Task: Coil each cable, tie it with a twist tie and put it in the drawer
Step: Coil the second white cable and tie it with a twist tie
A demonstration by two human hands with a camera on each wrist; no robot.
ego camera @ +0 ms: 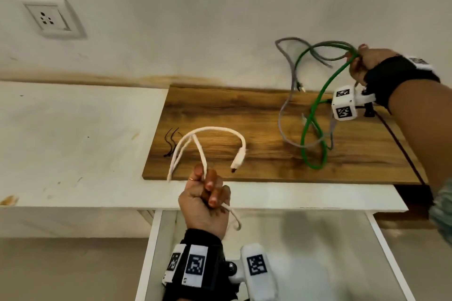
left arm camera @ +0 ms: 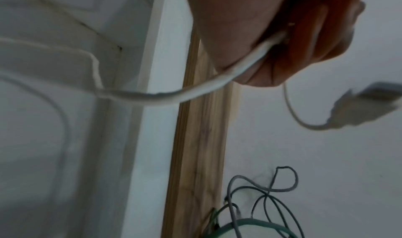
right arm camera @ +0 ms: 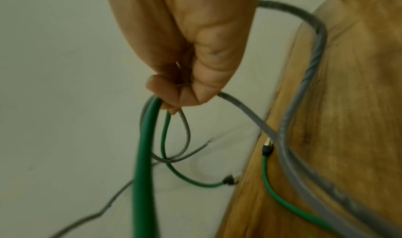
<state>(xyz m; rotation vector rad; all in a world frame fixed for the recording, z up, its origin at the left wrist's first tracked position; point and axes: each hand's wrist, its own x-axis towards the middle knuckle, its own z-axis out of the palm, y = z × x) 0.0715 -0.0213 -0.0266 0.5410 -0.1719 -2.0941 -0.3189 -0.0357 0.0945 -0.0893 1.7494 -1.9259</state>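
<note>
Lying near the left edge of the wooden board (ego camera: 256,115), a few thin black twist ties (ego camera: 171,140) are seen, partly crossed by loops of the white cable (ego camera: 215,131). That cable is gripped in the left hand (ego camera: 205,200), whose fingers are curled tight around it; its plug end (ego camera: 236,166) hangs just above the board's front edge, and a short tail droops below the fist. The green cable (ego camera: 315,115) and the grey cable (ego camera: 288,107) are held together in the right hand (ego camera: 367,61), fingers closed on both, lifted above the board's right back corner. Their lower loops are tangled with each other and rest on the right part of the board. The board is laid on a white worktop (ego camera: 73,144) marked with small stains. A white drawer (ego camera: 318,252) is pulled open under the worktop's front edge, below the left hand. A pale wall is seen behind, with a white socket (ego camera: 50,18) set in it at the upper left.
</note>
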